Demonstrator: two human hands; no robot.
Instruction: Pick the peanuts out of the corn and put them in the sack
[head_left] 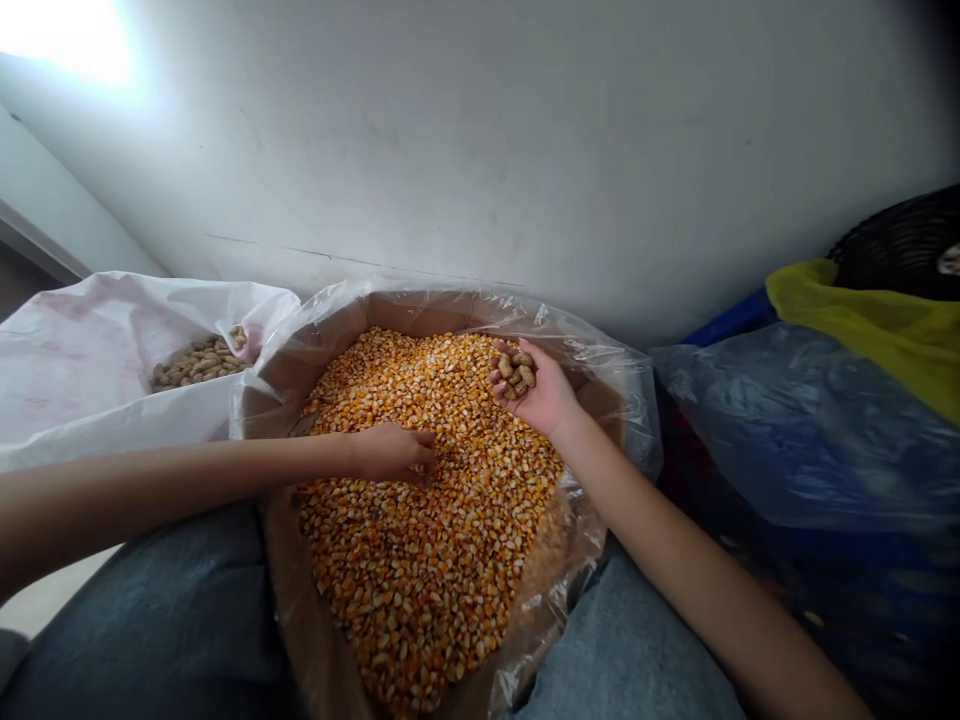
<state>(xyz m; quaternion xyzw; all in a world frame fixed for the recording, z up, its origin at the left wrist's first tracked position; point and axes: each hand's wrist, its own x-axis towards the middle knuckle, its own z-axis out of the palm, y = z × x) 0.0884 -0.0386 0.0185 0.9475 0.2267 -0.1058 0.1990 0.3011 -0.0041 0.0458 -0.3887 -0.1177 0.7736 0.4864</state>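
Observation:
Dried corn kernels [420, 570] fill a large box lined with clear plastic [630, 400] in front of me. My right hand [546, 392] is palm up over the far right part of the corn, its fingers curled round several unshelled peanuts [517, 374]. Near the middle of the corn, my left hand [391, 453] points down with its fingers bent together at the surface of the kernels. Whatever is between those fingertips, if anything, is hidden.
Left of the box, an opened white sack [82, 350] holds more unshelled peanuts [196, 362]. On the right are a clear plastic bag [795, 430], a yellow mesh cloth [885, 310] and a dark basket [900, 240]. A white wall [480, 150] rises behind the box.

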